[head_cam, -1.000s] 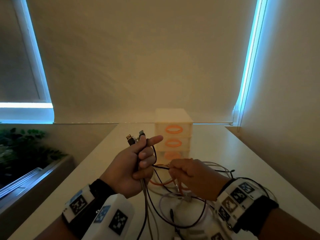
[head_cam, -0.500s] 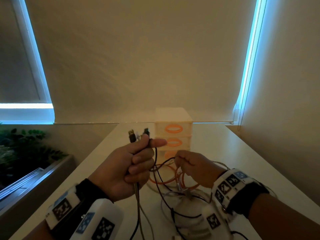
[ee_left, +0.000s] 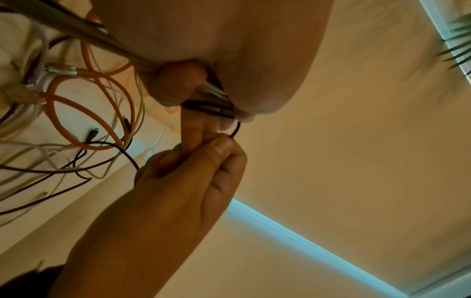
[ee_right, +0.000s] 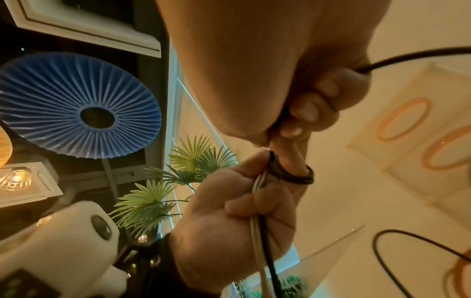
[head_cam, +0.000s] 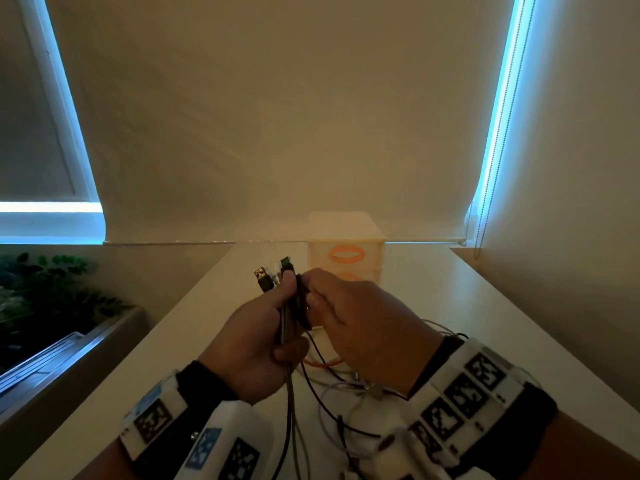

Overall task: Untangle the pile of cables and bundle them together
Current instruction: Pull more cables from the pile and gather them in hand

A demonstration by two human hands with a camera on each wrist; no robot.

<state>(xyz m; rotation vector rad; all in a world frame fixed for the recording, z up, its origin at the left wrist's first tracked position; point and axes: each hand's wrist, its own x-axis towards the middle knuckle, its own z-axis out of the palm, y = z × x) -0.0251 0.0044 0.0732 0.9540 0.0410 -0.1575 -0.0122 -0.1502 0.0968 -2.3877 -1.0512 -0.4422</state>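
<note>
My left hand (head_cam: 277, 327) holds a bundle of cables (head_cam: 289, 386) upright, and their USB plugs (head_cam: 264, 281) stick out above the fist. My right hand (head_cam: 360, 323) is pressed against it and pinches a thin black cable (ee_left: 237, 129). In the right wrist view that black cable (ee_right: 290, 177) is looped round the left forefinger. The rest of the cable pile (head_cam: 341, 393) lies on the white table (head_cam: 467, 327) under my hands: an orange cable (ee_left: 89, 121), white and black strands. Much of the pile is hidden by my right wrist.
A small pale drawer box with orange ring handles (head_cam: 346, 252) stands at the back of the table, just beyond my hands. The table's left edge drops to a ledge with green plants (head_cam: 45, 292). A wall runs close on the right, and a blind cord (head_cam: 483, 188) hangs there.
My right hand has risen from the pile to the left hand's fist, bringing the black cable with it. The left hand has stayed raised with its bundle.
</note>
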